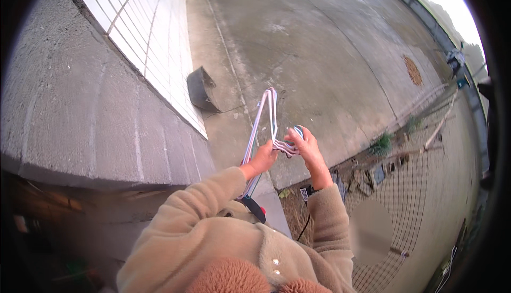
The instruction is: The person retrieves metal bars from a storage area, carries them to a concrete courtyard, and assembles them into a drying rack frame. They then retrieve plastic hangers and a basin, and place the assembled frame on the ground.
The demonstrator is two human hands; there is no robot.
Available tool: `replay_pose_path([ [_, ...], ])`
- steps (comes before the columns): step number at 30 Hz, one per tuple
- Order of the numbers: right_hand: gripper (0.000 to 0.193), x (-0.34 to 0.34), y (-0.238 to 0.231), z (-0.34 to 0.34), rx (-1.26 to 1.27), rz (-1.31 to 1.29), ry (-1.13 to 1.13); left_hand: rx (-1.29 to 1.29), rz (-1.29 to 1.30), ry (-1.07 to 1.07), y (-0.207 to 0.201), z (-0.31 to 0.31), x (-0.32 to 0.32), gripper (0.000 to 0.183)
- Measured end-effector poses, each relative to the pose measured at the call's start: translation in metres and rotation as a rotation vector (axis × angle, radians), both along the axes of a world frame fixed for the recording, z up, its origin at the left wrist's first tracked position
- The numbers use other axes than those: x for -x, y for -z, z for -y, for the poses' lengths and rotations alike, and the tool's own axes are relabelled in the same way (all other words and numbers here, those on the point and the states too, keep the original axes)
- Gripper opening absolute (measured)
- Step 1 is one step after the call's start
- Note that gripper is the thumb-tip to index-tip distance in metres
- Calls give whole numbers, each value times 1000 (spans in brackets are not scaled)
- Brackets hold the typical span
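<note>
A bundle of thin clothes hangers [255,125], pink, white and bluish, is held together in front of my body. My left hand [263,159] is closed around the bundle beside its wavy necks. One long end of the hangers points away from me, and the other runs back under my left forearm. My right hand [308,150] is curled at the hook end, its fingers around the hooks. A dark band circles my right wrist. How many hangers there are is too hard to make out.
A dark bucket-like container [202,89] lies tipped by the white tiled wall [159,32]. A grey concrete ledge [80,106] stands on my left. Netting [410,202], stones and plants border the right side. A brown pile [412,70] lies on the far concrete.
</note>
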State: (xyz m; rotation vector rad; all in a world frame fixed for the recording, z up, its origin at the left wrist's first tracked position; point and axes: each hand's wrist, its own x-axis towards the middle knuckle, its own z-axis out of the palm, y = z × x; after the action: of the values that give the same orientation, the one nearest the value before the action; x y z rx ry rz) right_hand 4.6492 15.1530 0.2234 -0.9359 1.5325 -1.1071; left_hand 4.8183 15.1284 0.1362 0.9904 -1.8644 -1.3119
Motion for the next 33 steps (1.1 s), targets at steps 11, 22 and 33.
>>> replay_pose_path([
  [11, 26, 30, 14, 231, -54, -244, 4, 318, 270, -74, -11, 240, 14, 18],
  [22, 10, 26, 26, 452, 75, -8, 62, 45, 483, -51, -13, 468, -26, 31],
  [33, 78, 102, 100, 709, 798, -1118, -330, 389, 611, -382, 100, 685, 49, 9],
])
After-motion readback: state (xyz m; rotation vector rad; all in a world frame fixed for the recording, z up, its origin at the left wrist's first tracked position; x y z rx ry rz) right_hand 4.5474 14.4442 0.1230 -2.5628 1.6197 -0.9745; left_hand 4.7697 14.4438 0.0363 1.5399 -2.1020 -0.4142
